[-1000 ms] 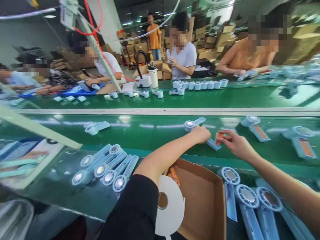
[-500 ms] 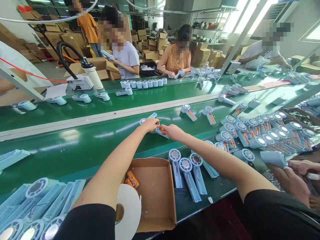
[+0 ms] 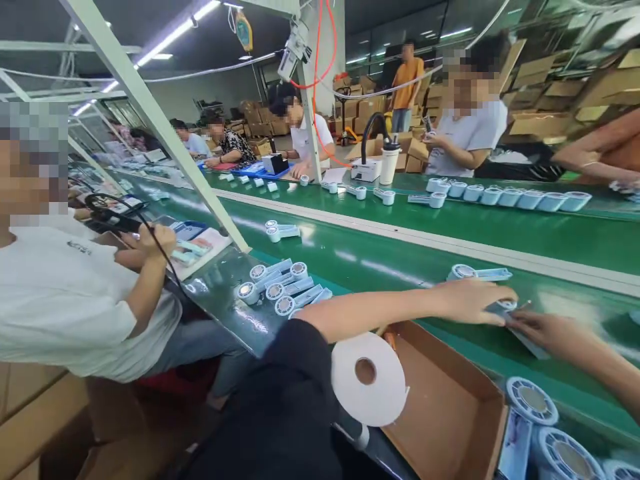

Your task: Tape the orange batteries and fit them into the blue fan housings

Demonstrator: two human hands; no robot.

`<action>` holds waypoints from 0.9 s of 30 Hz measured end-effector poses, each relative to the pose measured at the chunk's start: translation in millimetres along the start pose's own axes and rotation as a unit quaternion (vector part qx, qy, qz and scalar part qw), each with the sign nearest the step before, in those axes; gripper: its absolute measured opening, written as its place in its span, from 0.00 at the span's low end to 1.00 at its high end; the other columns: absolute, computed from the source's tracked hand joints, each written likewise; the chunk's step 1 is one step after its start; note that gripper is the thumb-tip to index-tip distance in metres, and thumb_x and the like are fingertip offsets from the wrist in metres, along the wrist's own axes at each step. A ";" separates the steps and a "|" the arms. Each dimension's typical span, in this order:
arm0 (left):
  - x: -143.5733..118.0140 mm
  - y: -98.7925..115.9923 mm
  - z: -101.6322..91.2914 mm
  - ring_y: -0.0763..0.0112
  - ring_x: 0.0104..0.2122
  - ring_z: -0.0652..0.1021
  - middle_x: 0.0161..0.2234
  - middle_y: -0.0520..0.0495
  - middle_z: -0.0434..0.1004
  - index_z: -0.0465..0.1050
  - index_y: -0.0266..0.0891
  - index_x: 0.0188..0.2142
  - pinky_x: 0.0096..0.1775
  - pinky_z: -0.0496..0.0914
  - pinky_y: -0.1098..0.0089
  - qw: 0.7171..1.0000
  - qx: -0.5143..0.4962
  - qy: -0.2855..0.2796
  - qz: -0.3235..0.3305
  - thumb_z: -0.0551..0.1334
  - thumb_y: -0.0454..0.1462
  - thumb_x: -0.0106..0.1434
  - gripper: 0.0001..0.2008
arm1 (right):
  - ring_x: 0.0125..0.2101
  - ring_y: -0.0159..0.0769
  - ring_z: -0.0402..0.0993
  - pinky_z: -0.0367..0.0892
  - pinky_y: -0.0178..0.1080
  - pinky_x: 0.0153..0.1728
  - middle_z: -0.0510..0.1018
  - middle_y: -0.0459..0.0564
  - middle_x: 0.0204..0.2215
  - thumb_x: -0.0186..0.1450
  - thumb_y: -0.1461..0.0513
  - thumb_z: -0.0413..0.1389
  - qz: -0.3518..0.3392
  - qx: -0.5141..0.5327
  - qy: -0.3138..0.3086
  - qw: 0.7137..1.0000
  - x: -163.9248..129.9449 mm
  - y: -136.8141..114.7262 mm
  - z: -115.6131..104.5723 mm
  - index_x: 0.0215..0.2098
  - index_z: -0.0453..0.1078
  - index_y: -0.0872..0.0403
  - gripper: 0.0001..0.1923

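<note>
The fan housing (image 3: 505, 308) we are working on lies flat on the green conveyor belt (image 3: 380, 260), close to the belt's near edge and just beyond the far corner of the open cardboard box (image 3: 450, 400). Only a little of it shows: a round pale-blue head peeps out past our left hand (image 3: 470, 301), and a grey-blue handle runs from there toward the lower right, slanting back toward the near edge of the belt. So its long axis lies roughly along the line that joins our two hands.

Our left hand rests palm down on the head end, fingers stretched flat and pressing the piece onto the belt rather than curling round it. Our right hand (image 3: 543, 330) comes in from the right edge of the view and meets the handle end; its fingertips are drawn together there, but we cannot tell whether they pinch the handle or some small part on it. The left hand is the nearer one to the head, the right to the handle.

A second housing (image 3: 477, 273) lies just behind, farther across the belt, apart from both hands. A white tape roll (image 3: 369, 377) stands at the box's near-left corner.
</note>
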State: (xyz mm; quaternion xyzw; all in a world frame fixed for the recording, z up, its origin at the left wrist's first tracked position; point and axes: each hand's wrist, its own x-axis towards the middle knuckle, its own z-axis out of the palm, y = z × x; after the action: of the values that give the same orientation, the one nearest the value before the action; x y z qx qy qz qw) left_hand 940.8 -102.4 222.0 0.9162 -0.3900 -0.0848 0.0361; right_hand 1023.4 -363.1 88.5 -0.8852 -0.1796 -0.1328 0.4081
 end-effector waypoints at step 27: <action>-313.4 -17.0 141.9 0.41 0.63 0.81 0.63 0.48 0.78 0.78 0.58 0.59 0.51 0.88 0.48 0.792 -0.278 0.428 -0.335 0.73 0.51 0.62 0.26 | 0.24 0.33 0.78 0.64 0.33 0.28 0.84 0.37 0.25 0.68 0.47 0.69 -0.004 0.093 -0.467 0.879 -197.6 -268.4 111.9 0.35 0.80 0.44 0.12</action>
State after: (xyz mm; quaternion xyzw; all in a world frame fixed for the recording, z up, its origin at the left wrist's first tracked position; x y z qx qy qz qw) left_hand 713.2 135.3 120.1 0.8824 0.0368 0.2044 0.4221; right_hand 741.0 -156.6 123.5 -0.8017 -0.3646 0.3114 0.3570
